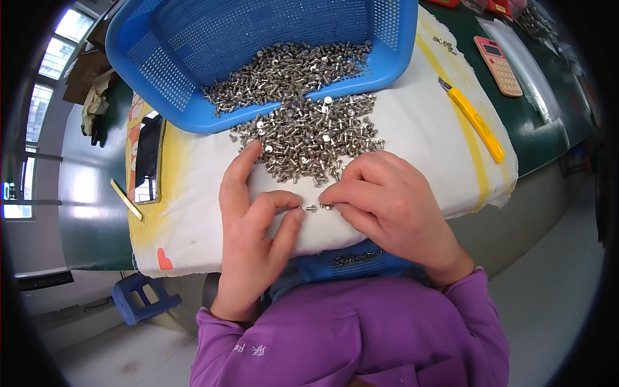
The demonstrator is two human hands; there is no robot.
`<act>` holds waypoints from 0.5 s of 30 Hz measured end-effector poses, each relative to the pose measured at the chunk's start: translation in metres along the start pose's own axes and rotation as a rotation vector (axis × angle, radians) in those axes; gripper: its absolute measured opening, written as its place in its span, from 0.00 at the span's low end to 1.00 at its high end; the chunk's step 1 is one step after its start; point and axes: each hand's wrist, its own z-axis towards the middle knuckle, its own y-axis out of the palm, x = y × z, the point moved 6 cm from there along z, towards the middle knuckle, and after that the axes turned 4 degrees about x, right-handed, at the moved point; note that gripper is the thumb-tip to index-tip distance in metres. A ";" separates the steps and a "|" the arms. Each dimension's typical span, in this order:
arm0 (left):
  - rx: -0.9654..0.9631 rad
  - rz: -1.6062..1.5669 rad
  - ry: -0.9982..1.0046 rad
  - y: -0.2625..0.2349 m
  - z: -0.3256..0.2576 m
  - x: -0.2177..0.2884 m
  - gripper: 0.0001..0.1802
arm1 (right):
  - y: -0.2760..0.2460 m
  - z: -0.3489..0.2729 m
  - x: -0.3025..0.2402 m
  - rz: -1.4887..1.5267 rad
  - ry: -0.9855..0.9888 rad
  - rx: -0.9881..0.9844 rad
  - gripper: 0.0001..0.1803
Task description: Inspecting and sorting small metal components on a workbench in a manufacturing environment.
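Small silver screws with round heads and short shanks lie in a loose pile (309, 138) on a white cloth, spilling from the large blue basket (193, 122). Just in front of the pile, my left hand (251, 242) pinches a small screw between thumb and index finger, its middle finger stretched toward the pile. Thumb and index finger of my right hand (403, 203) are closed on a few more screws at the cloth. Between the two pinches lies a single screw (311, 208). The large basket stands tipped toward me, with many more screws inside.
A yellow utility knife (476, 122) and a pink calculator (498, 66) lie on the right. To the left are a phone (149, 158) and a thin yellow strip (127, 201). Below the table edge sits a smaller blue basket (322, 271) with screws; a blue stool (143, 298) stands lower left.
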 end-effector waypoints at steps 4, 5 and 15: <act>-0.021 -0.007 0.002 0.000 0.000 0.000 0.09 | 0.000 0.000 0.000 0.014 -0.004 -0.005 0.08; -0.031 -0.013 0.005 0.000 0.000 0.001 0.09 | 0.001 0.000 0.000 0.009 -0.004 -0.009 0.08; -0.017 -0.035 0.016 -0.001 0.000 -0.003 0.10 | 0.001 -0.001 0.000 0.001 -0.006 -0.003 0.08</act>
